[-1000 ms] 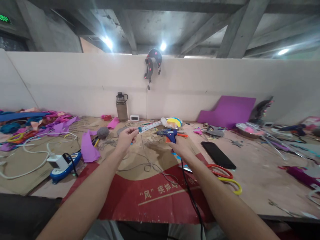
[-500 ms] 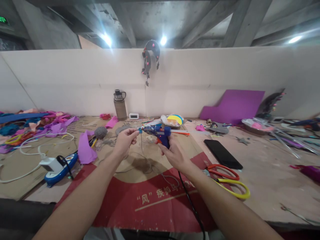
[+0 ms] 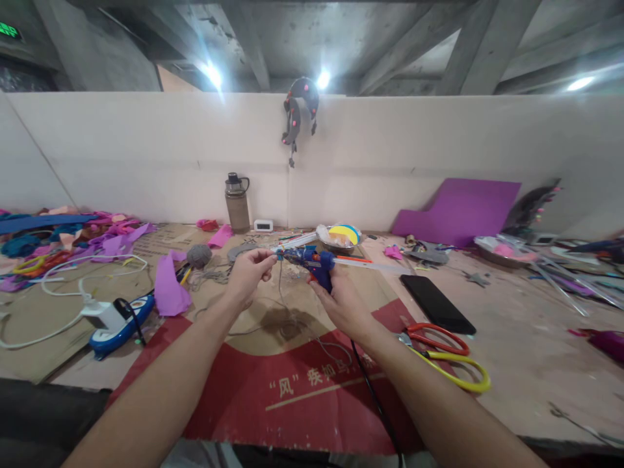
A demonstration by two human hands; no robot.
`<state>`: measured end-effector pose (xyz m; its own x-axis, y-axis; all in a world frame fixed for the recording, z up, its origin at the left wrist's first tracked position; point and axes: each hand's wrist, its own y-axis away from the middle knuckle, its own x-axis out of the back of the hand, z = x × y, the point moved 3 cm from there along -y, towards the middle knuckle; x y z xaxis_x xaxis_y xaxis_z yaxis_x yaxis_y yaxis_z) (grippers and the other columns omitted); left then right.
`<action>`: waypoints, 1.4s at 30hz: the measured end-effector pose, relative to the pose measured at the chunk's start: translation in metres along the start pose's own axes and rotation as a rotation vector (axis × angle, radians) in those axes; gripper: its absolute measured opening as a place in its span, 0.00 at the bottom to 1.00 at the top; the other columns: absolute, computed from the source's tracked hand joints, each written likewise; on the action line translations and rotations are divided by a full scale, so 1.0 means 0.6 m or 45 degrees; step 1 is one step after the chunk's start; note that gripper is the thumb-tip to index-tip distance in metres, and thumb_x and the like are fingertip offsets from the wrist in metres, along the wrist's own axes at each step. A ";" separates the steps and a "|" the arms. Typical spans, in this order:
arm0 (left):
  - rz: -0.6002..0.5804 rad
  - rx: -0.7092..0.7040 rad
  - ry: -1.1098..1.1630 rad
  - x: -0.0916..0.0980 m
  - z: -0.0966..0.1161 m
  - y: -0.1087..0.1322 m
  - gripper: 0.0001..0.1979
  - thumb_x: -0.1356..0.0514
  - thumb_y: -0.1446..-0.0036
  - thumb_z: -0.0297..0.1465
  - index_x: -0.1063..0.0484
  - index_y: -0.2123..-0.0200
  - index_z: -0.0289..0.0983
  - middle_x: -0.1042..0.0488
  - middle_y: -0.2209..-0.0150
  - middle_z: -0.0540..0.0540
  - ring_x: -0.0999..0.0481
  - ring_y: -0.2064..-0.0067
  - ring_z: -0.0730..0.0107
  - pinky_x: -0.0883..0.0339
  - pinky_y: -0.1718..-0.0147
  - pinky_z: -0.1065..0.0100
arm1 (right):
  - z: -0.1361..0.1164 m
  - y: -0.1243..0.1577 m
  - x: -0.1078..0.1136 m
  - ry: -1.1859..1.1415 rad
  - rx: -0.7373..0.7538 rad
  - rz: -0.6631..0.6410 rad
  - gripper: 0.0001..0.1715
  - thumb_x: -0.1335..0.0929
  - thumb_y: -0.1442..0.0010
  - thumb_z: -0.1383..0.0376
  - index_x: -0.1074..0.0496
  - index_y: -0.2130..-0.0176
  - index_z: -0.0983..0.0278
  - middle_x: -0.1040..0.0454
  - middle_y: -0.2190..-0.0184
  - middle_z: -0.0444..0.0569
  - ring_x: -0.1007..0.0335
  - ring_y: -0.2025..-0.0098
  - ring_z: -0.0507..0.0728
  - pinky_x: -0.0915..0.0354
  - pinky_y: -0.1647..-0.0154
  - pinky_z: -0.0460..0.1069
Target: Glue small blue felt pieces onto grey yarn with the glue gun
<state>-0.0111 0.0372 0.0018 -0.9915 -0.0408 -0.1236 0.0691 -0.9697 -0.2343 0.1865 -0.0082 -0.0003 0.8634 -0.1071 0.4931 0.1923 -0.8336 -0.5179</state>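
Note:
My right hand [image 3: 340,296] is wrapped round the handle of a blue hot glue gun [image 3: 320,265], which points left and has a clear glue stick [image 3: 373,265] jutting out of its back. At the nozzle, the closed fingertips of my left hand [image 3: 251,276] pinch a small light-blue piece, too tiny to make out well. A thin grey yarn [image 3: 280,283] hangs down from that spot and trails in loops over the cardboard [image 3: 263,338] below. The gun's black cord [image 3: 373,383] runs down toward the table's front edge.
Red- and yellow-handled scissors [image 3: 461,370] and a black phone [image 3: 436,304] lie on the right. A blue power strip [image 3: 121,325], purple felt [image 3: 171,286] and a grey yarn ball [image 3: 199,255] are on the left. A bottle [image 3: 237,205] stands at the back.
The view has shifted slightly, so the scene sits a little farther right. Both hands keep nearly the same pose, with the glue gun's nozzle still at the left fingertips.

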 end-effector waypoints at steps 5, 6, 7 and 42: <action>-0.018 -0.028 -0.005 0.000 0.000 0.000 0.14 0.31 0.58 0.37 0.29 0.72 0.33 0.35 0.80 0.54 0.41 0.82 0.82 0.49 0.83 0.74 | 0.000 0.000 -0.001 0.031 0.033 0.003 0.22 0.38 0.38 0.61 0.38 0.46 0.64 0.28 0.51 0.58 0.31 0.50 0.62 0.38 0.47 0.58; -0.019 -0.030 -0.009 0.000 -0.001 0.000 0.14 0.31 0.57 0.36 0.29 0.72 0.33 0.35 0.80 0.54 0.41 0.81 0.82 0.49 0.82 0.74 | -0.001 0.000 -0.001 0.042 0.042 0.002 0.22 0.38 0.38 0.61 0.38 0.45 0.65 0.28 0.51 0.58 0.31 0.50 0.62 0.38 0.47 0.58; -0.022 -0.030 -0.014 0.001 -0.002 0.000 0.14 0.31 0.57 0.36 0.28 0.72 0.33 0.35 0.80 0.54 0.41 0.81 0.82 0.49 0.82 0.74 | -0.001 0.000 -0.001 0.053 0.049 0.003 0.22 0.38 0.38 0.61 0.38 0.45 0.66 0.28 0.51 0.58 0.32 0.50 0.62 0.38 0.47 0.58; -0.030 -0.024 -0.016 0.009 -0.012 -0.010 0.16 0.30 0.59 0.38 0.27 0.71 0.33 0.34 0.79 0.53 0.41 0.82 0.82 0.50 0.83 0.74 | -0.004 0.005 0.002 0.141 0.084 0.017 0.18 0.38 0.38 0.62 0.36 0.49 0.64 0.27 0.56 0.57 0.30 0.54 0.63 0.34 0.52 0.59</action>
<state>-0.0158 0.0444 -0.0045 -0.9942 -0.0210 -0.1053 0.0475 -0.9657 -0.2552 0.1870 -0.0121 0.0004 0.8099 -0.1805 0.5581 0.2143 -0.7947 -0.5680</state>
